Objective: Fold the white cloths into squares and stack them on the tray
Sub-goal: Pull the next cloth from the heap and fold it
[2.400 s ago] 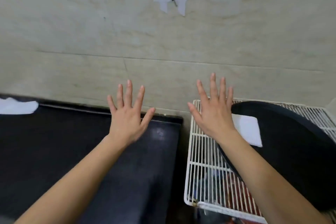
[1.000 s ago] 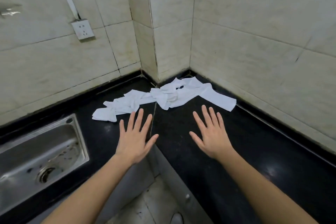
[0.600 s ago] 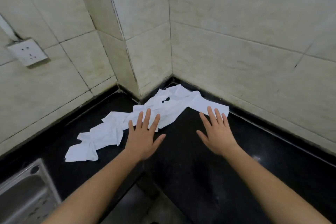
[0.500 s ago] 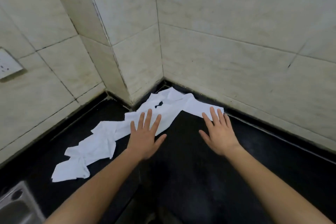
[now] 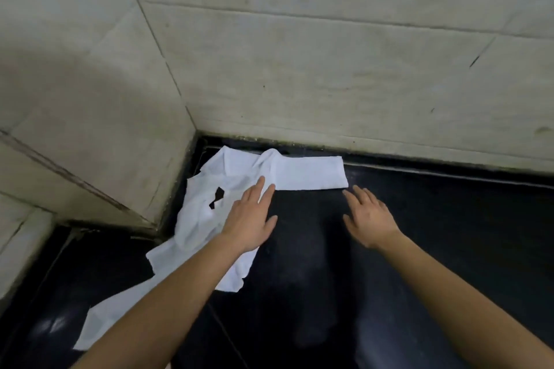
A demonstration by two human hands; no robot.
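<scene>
While both forearms are hanging over the black counter (image 5: 419,263), the left hand (image 5: 248,220) is sitting with straight, nearly-together fingers over the crumpled white cloths (image 5: 204,189), and the right hand (image 5: 370,217) is hovering, fingers loosely spread and gripping nothing, just short of the flat strip (image 5: 308,174). That strip is lying lengthwise along the back wall (image 5: 329,69), so I'm guessing the right hand's nearer its free end, with counter running on rightward for spreading.
</scene>
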